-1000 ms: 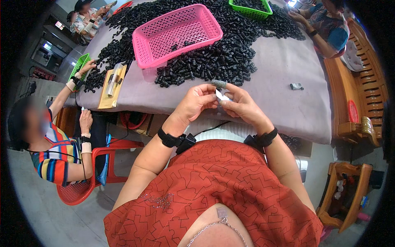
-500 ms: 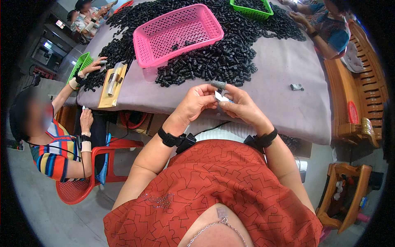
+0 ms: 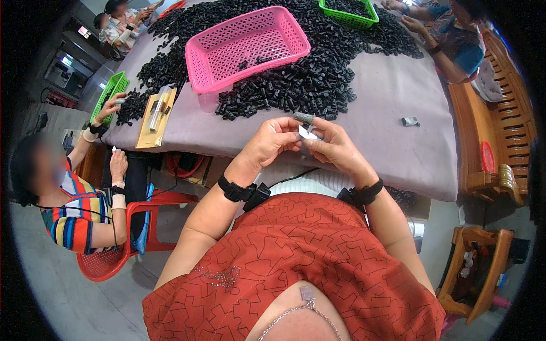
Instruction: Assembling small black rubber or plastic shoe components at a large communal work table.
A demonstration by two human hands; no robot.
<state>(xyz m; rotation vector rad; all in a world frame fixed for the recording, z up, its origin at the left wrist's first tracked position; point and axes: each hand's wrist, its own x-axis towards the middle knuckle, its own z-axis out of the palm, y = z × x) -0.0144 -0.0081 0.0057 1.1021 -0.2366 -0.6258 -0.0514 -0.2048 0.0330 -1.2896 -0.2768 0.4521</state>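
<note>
My left hand [image 3: 268, 141] and my right hand [image 3: 339, 146] meet just above the near edge of the table, their fingertips close together. A small white pointed piece [image 3: 307, 133] sticks out between my right thumb and fingers, its tip toward my left fingertips. My left thumb and fingers are pinched; whatever they hold is mostly hidden. A rough grey finger cover [image 3: 303, 118] sits on my right index finger. Beyond my hands lies a heap of small black cylindrical parts [image 3: 284, 94].
A pink perforated basket [image 3: 196, 71] stands tilted on the heap. Left of it lie a tan envelope [image 3: 145, 135] and a clear tube [image 3: 154, 116]. A grey finger cover [image 3: 409, 121] rests at right. Green baskets [image 3: 116, 85] stand farther off. Co-workers sit left, far left and far right.
The left co-worker's far hand has drawn left toward the green basket. My hands stay in place; the white piece has shifted slightly between my fingers.
</note>
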